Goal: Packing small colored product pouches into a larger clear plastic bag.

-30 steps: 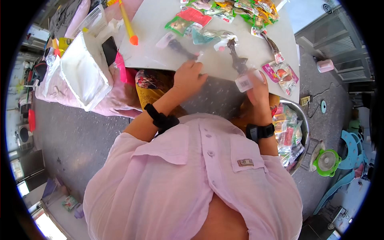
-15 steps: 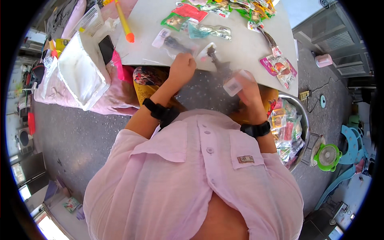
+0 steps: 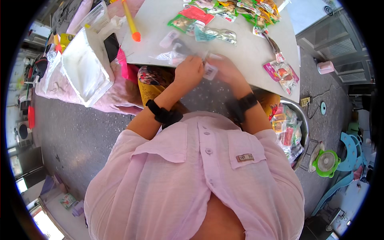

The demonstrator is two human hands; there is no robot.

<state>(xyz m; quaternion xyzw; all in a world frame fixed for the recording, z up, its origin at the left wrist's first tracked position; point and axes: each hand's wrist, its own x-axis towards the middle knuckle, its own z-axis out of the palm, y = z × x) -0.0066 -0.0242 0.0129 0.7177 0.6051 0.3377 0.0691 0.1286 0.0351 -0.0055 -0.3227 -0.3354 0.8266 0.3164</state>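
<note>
My left hand (image 3: 189, 73) is closed at the table's near edge, its fingers pinched on a clear plastic packet (image 3: 210, 71) with a white label. From the right, my right hand (image 3: 226, 69) meets it at the same packet; motion smears its fingers, which appear bent round the plastic. What the packet contains is hidden. Just beyond my left hand lies a clear bag (image 3: 171, 56), with a blurred dark shape showing through and a whitish label at its far end. Silvery and teal packets (image 3: 216, 34) lie farther back.
Several colourful snack packets (image 3: 262, 12) are heaped at the back of the white table (image 3: 246, 52). A pink-edged packet (image 3: 281, 74) lies at right, above a metal basin (image 3: 307, 124) of packets. On the left stand a white foam box (image 3: 86, 74) and a dark phone (image 3: 112, 47).
My right hand has moved left and slightly away from me, bringing the labelled clear packet to my left hand. My left hand has shifted slightly right. The dark-filled packet between them no longer shows clearly.
</note>
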